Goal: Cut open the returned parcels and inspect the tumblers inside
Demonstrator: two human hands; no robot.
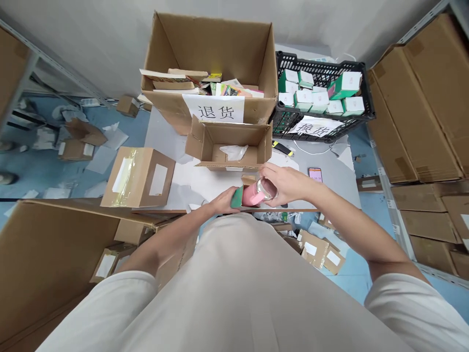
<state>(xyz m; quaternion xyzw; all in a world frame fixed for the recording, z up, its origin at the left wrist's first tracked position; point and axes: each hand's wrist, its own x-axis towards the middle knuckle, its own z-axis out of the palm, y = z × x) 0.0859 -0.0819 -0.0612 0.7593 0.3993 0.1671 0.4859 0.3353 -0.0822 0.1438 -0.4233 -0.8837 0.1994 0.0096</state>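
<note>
Close to my body at the table's front edge, my left hand [226, 200] grips a small green box [237, 197] lying on its side. A pink mug [250, 195] with a handle and a silvery metal rim sits partly inside that box, its rim end facing right. The fingers of my right hand [277, 182] are wrapped round the mug's rim end. How deep the mug goes into the box is hidden. Just beyond my hands stands an open cardboard box [234, 132] with a crumpled piece of clear plastic [234, 152] inside.
At the back is a large labelled carton [216, 41] of books. Right of it, a black crate [289, 128] holds several green-and-white boxes. A yellow-black box cutter [283, 148] and a phone [315, 174] lie on the table. A taped carton [137, 177] stands left.
</note>
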